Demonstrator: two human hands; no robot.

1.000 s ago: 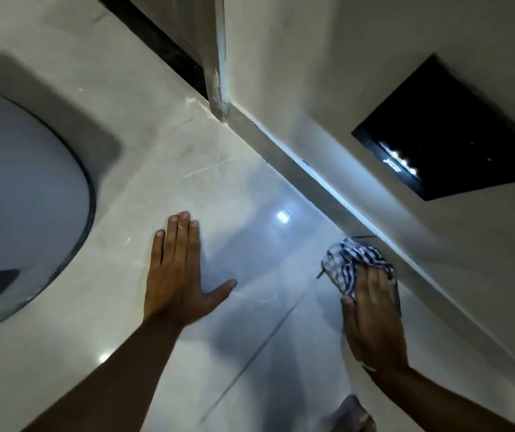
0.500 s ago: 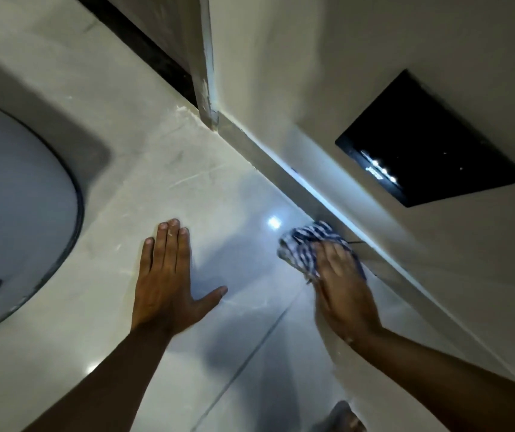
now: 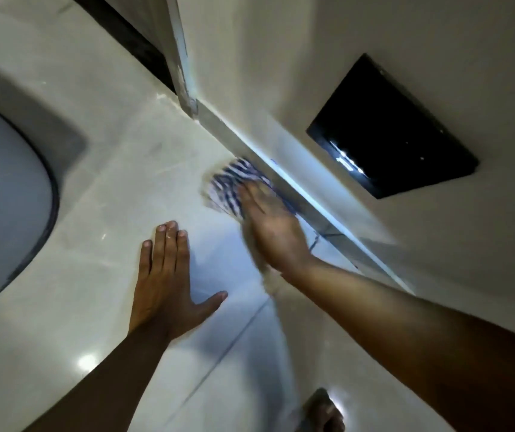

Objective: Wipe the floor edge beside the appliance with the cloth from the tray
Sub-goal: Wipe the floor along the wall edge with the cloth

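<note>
A blue-and-white checked cloth point(image 3: 229, 188) lies bunched on the glossy pale floor tiles, right against the skirting strip point(image 3: 318, 210) at the foot of the wall. My right hand point(image 3: 270, 229) presses flat on the cloth's near part and is motion-blurred. My left hand point(image 3: 165, 282) rests palm down on the tile to the left, fingers spread, holding nothing. The white rounded appliance point(image 3: 3, 194) with a dark rim sits at the far left.
A black panel point(image 3: 393, 129) with small lights is set in the wall at right. A door-frame corner point(image 3: 184, 88) meets the floor at top centre, a dark gap behind it. A foot point(image 3: 321, 413) shows at the bottom.
My right hand has slid the cloth along the skirting, away from me toward the door-frame corner. My left hand has stayed planted on the tile.
</note>
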